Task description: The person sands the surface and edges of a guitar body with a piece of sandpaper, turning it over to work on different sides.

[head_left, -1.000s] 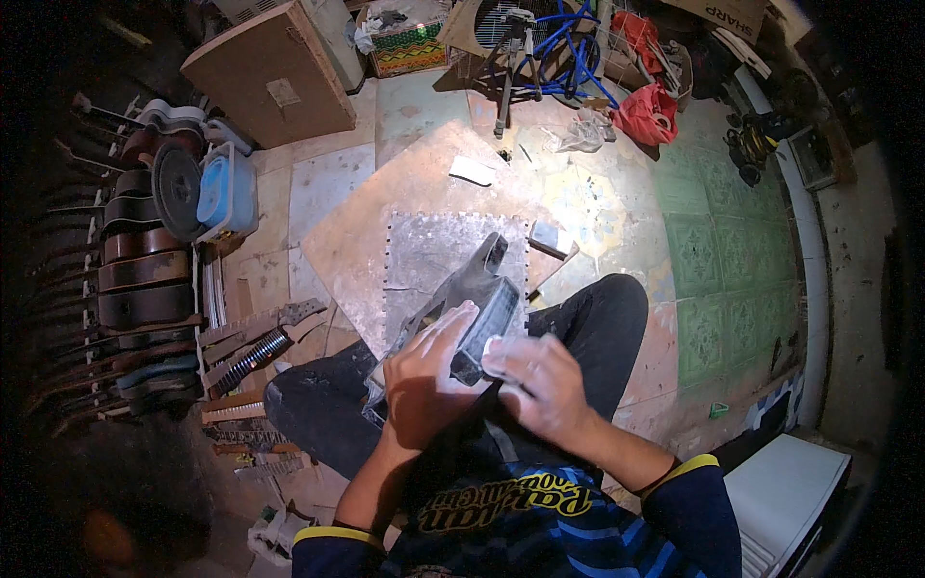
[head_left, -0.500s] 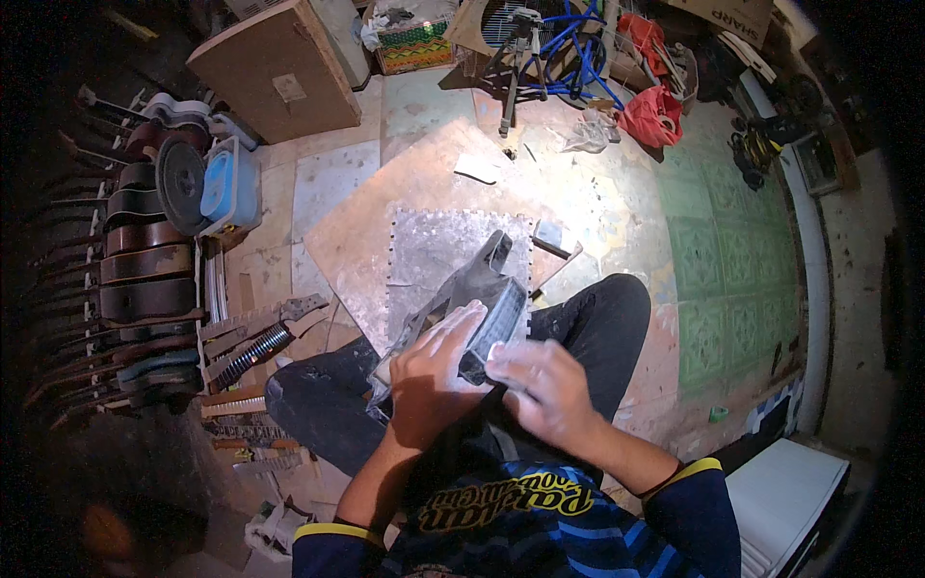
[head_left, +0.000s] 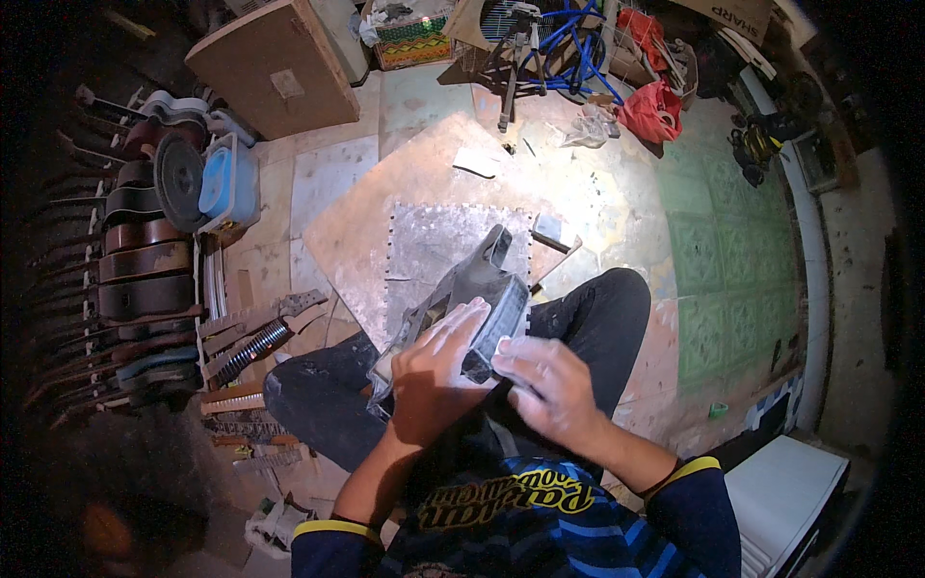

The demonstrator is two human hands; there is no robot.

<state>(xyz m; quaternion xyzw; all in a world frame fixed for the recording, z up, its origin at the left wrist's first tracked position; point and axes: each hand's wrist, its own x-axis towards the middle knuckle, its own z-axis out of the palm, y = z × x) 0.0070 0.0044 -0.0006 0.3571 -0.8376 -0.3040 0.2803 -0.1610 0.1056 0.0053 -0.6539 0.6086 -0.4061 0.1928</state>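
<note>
A dark grey, dusty electric guitar body (head_left: 465, 286) lies tilted across my lap, one horn pointing away from me. My left hand (head_left: 436, 358) holds it, fingers laid together over its face and whitened with dust. Along the body's side edge runs a paler, scuffed band (head_left: 506, 313). My right hand (head_left: 547, 383) is closed at the near end of that edge, its fingers curled and pressed together. A small whitish patch shows at its fingertips; whether it is a held piece or dust on the fingers, I cannot tell.
Under the guitar body lies a grey foam mat (head_left: 424, 236) on a brown board (head_left: 352, 226). A small block (head_left: 551, 231) sits at the mat's right. Guitars (head_left: 145, 267) stand in a row at left, near a guitar neck (head_left: 303, 306). A white box (head_left: 785, 501) stands lower right.
My right hand has shifted slightly right and downward along the edge of the guitar body. My left hand stays in place on it.
</note>
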